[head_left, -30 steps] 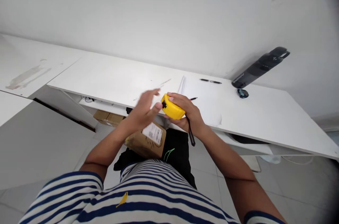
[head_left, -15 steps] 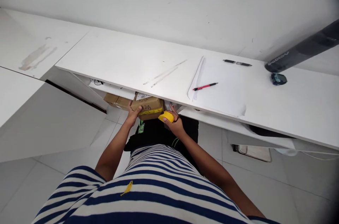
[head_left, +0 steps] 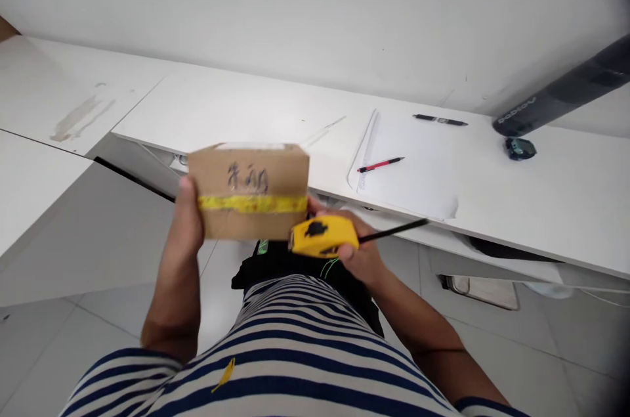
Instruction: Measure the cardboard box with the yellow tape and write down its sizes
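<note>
A brown cardboard box (head_left: pixel 246 177) with handwriting and a band of yellow tape is raised in front of my body, above the front edge of the desk. My left hand (head_left: pixel 188 217) grips its left end, thumb on the near side. In my right hand (head_left: pixel 361 246) is a yellow tape measure (head_left: pixel 327 235) with a black strap trailing right. The fingers of that hand also reach the box's right end; whether they press on it is partly hidden. The box looks slightly blurred.
On the white desk (head_left: pixel 236 102) lie white paper (head_left: pixel 413 167), a red and black pen (head_left: pixel 380 165) and a black pen (head_left: pixel 440 120). A dark tube (head_left: pixel 556 98) leans at the right beside a small dark object (head_left: pixel 520 148). Below is a shelf edge with a pale flat item (head_left: pixel 485 292).
The box has come up from under the desk edge toward me and now shows larger. Both hands rose with it, the tape measure still in the right one.
</note>
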